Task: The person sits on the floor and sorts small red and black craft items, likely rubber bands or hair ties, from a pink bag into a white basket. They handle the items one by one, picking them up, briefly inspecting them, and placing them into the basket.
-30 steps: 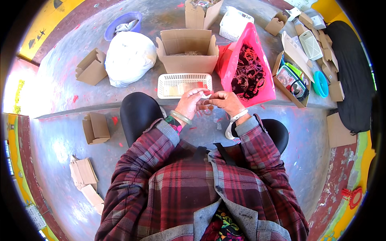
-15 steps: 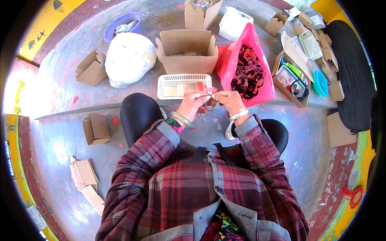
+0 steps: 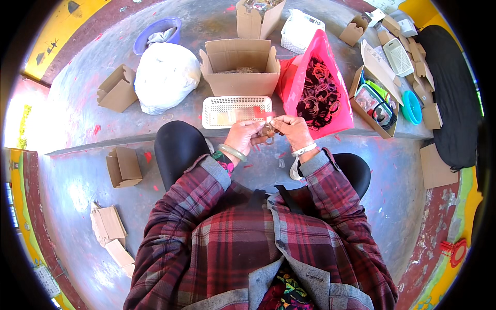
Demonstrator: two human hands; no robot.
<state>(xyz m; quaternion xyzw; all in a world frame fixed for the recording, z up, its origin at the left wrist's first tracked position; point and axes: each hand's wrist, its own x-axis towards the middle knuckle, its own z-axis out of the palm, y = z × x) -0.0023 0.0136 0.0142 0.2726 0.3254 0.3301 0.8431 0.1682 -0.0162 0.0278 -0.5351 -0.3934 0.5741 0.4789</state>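
Between my two hands is a small clear plastic bag (image 3: 265, 130) with a reddish top edge. My left hand (image 3: 241, 137) pinches its left side, and my right hand (image 3: 293, 132) pinches it near the top right. A brown loop, like a hair tie (image 3: 269, 140), shows at the bag's lower part; whether it lies fully inside I cannot tell. Just beyond my fingers stands a cream slotted plastic basket (image 3: 206, 114) holding flat clear bags with red edges. To its right, a pink-red plastic bag (image 3: 343, 120) gapes open, full of dark and reddish hair ties (image 3: 318, 93).
Behind the basket is an open cardboard box (image 3: 243, 83). A stuffed white sack (image 3: 168, 77) and purple basin (image 3: 175, 39) stand left. At right are a box of mixed items (image 3: 356, 98), a turquoise basket (image 3: 412, 107) and several cartons. The raised ledge (image 3: 129, 138) ends before my knees.
My fingers have shifted slightly on the small bag. The brown loop now sits lower, and more of the clear plastic shows around it.
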